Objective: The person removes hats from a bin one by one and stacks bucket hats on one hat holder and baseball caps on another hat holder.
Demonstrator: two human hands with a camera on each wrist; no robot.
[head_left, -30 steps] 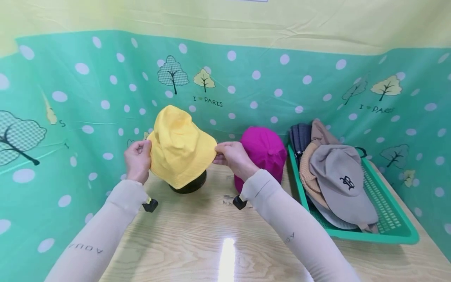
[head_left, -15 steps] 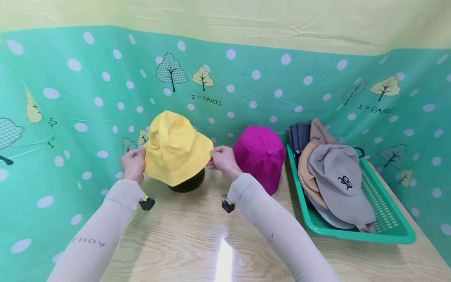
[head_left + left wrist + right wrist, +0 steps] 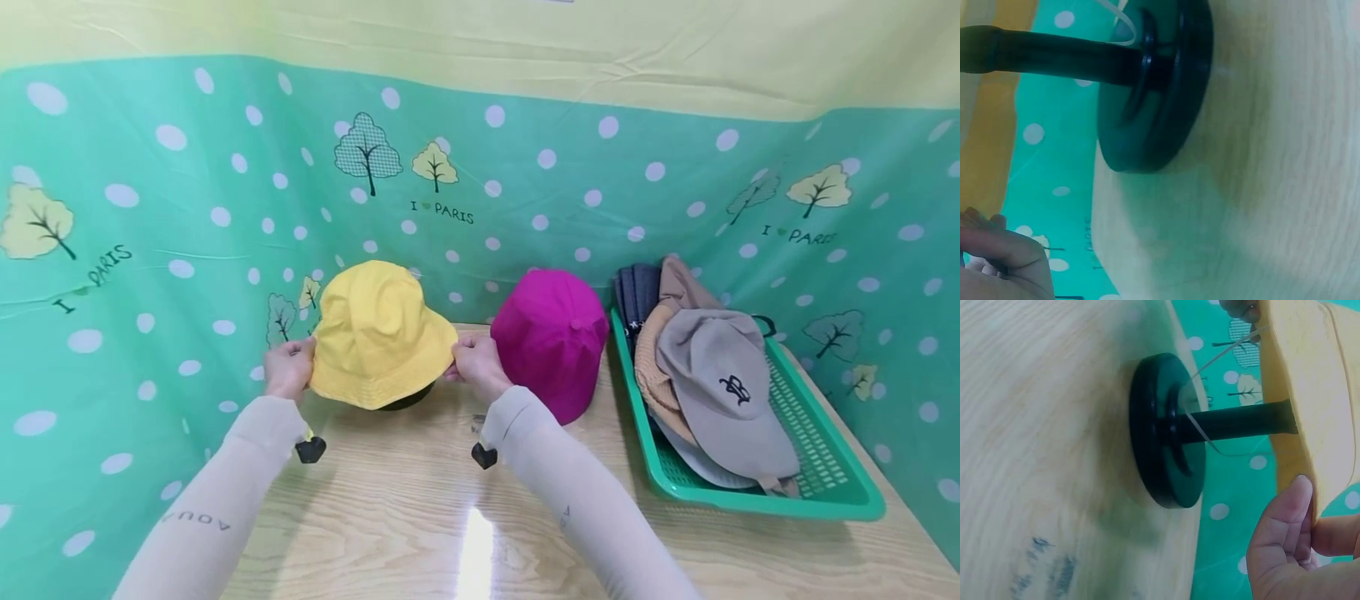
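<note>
A yellow bucket hat (image 3: 378, 333) sits over a black stand, its brim held at both sides. My left hand (image 3: 288, 368) pinches the brim's left edge; in the left wrist view that hand (image 3: 1007, 262) shows only at the lower left corner. At the opposite edge my right hand (image 3: 477, 365) pinches the brim between thumb and fingers, seen closely in the right wrist view. The black stand (image 3: 1232, 423) has a round base on the table, and its post rises into the hat (image 3: 1316, 394). A thin pale cord (image 3: 1216, 355) hangs from the hat beside the post.
A magenta cap (image 3: 553, 342) stands just right of my right hand. Farther right, a green basket (image 3: 765, 502) holds several hats, with a grey cap (image 3: 727, 383) on top. A patterned green curtain (image 3: 517, 158) hangs behind the wooden table (image 3: 390, 500).
The yellow bucket hat has come down over the stand and now sits more level, covering more of it. Both hands have lowered with it, keeping hold of the brim.
</note>
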